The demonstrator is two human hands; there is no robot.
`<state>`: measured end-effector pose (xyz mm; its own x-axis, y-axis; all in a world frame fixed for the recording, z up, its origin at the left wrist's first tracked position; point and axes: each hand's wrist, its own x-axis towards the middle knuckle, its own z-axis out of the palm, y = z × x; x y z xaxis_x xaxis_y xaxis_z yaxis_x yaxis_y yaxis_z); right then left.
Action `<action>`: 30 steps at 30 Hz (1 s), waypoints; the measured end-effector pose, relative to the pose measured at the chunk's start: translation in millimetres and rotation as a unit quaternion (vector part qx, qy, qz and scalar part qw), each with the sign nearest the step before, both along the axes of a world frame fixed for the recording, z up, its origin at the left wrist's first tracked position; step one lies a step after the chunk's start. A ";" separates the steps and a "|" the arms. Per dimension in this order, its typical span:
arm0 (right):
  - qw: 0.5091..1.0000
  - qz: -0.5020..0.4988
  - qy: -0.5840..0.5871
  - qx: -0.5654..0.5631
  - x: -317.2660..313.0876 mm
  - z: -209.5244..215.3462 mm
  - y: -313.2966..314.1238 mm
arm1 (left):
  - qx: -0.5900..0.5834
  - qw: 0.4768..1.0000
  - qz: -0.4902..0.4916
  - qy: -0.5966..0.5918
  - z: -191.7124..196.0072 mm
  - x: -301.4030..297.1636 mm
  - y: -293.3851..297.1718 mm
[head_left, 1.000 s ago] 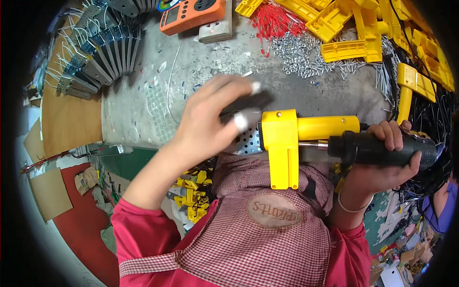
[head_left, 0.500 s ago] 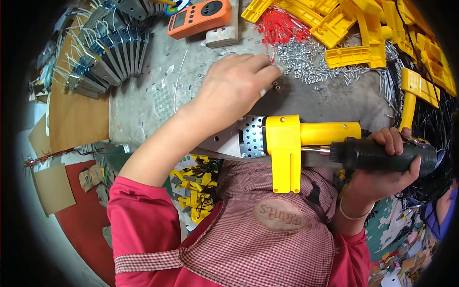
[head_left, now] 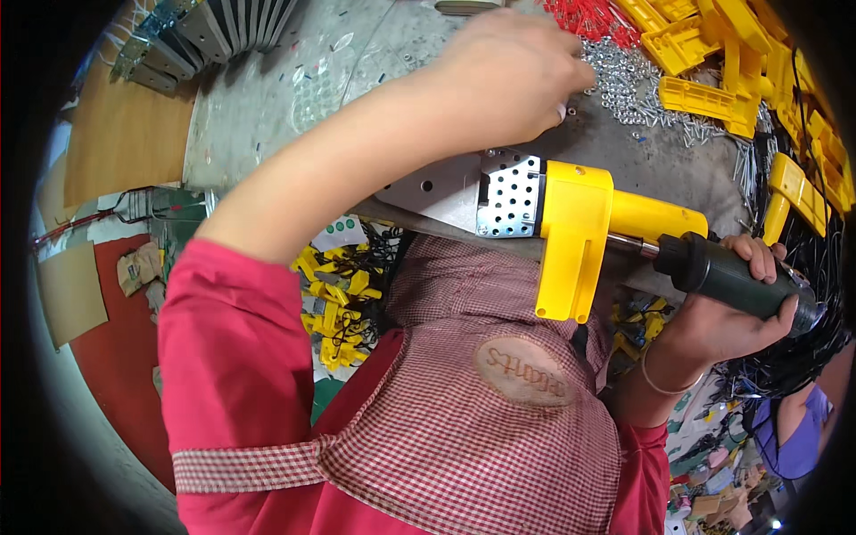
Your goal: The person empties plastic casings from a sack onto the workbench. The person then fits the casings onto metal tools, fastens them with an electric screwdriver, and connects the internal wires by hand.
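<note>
Over the bench my left hand [head_left: 513, 76] reaches to the edge of a heap of small metal nuts and screws [head_left: 629, 89]. Its fingers are curled, and whatever they hold is hidden from view. My right hand [head_left: 713, 325] is wrapped round a black electric screwdriver [head_left: 744, 276]. The screwdriver's shaft points left at a yellow plastic handle [head_left: 575, 241], passing below the handle's grip; the tip's contact is hidden. Joined to the handle's left is a perforated metal cover [head_left: 510, 198], followed by a grey metal plate [head_left: 437, 196] partly beneath my left forearm.
Red small parts [head_left: 593, 20] lie beyond the nuts. Yellow plastic shells [head_left: 704, 98] are piled at the far right, above black cables [head_left: 816, 330]. Grey metal plates with wires [head_left: 192, 40] stand in a row at far left. Yellow-handled pieces [head_left: 334, 312] lie below the bench edge.
The view has shifted, and the orange meter at the back has left it. My left hand has moved a little nearer the nuts. The yellow handle and screwdriver appear more tilted.
</note>
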<state>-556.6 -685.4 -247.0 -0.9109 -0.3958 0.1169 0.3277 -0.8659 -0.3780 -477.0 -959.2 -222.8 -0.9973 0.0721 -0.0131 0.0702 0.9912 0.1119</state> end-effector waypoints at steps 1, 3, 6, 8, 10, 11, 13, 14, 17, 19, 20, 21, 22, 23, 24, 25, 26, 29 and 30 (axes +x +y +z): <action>1.000 -0.001 -0.007 0.000 0.2 -0.6 1.2 | 0.003 1.000 0.002 0.000 0.0 14.4 -1.0; 1.000 -0.015 -0.006 0.009 -0.3 -1.8 6.7 | 0.180 0.966 0.029 0.184 4.1 50.0 11.3; 1.000 -0.004 -0.002 0.004 -2.2 -0.8 7.6 | 0.310 0.929 0.135 0.151 -12.4 99.2 51.0; 1.000 0.006 0.000 0.012 -6.1 -0.2 8.8 | 0.346 0.901 0.182 0.186 -25.0 105.0 65.2; 1.000 0.011 -0.007 0.011 -7.4 -0.1 9.1 | 0.360 0.893 0.191 0.190 -29.0 105.7 68.3; 1.000 0.011 -0.013 0.006 -8.1 0.4 8.9 | 0.371 0.887 0.195 0.193 -30.3 105.6 68.6; 1.000 0.008 -0.010 0.008 -8.8 -0.3 8.5 | 0.371 0.891 0.169 0.202 -35.1 105.3 62.9; 1.000 0.003 -0.008 0.006 -8.8 -0.5 8.3 | 0.368 0.895 0.146 0.205 -39.0 105.6 60.5; 1.000 0.004 0.013 0.000 -6.6 0.8 4.9 | 0.364 0.901 0.110 0.208 -39.2 103.2 57.0; 1.000 -0.001 0.011 0.003 -7.0 -0.1 3.9 | 0.363 0.903 0.101 0.207 -39.9 102.1 55.7; 1.000 0.000 0.008 0.003 -7.4 -1.1 3.2 | 0.358 0.905 0.090 0.211 -41.4 102.6 55.1; 1.000 -0.002 0.007 0.006 -7.3 -2.1 2.1 | 0.352 0.907 0.080 0.216 -42.8 103.5 54.3; 1.000 -0.006 0.004 0.004 -7.2 -0.7 1.8 | 0.357 0.906 0.075 0.214 -42.1 103.2 52.9; 1.000 -0.009 0.000 0.002 -6.8 0.7 1.2 | 0.345 0.916 0.081 0.190 -40.4 103.9 51.4; 1.000 -0.014 -0.002 0.008 -5.8 2.5 -0.1 | 0.331 0.925 0.088 0.166 -39.6 104.1 50.9; 1.000 -0.018 -0.001 0.011 -4.9 3.5 -1.2 | 0.334 0.924 0.084 0.166 -40.8 103.5 51.0; 1.000 -0.016 -0.008 0.006 -4.3 4.2 -2.0 | 0.370 0.906 0.108 0.174 -42.8 103.1 51.6; 1.000 -0.019 -0.012 0.008 -3.3 5.4 -4.3 | 0.415 0.883 0.137 0.168 -44.2 102.5 49.7; 1.000 -0.022 -0.008 0.013 -3.6 5.2 -4.8 | 0.427 0.878 0.118 0.180 -46.8 102.0 48.1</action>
<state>-560.2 -690.2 -241.8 -0.9290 -0.3584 0.0919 0.2965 -0.8697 -0.3945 -375.0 -911.1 -269.6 -0.9140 -0.3067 0.2657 0.0581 0.5491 0.8337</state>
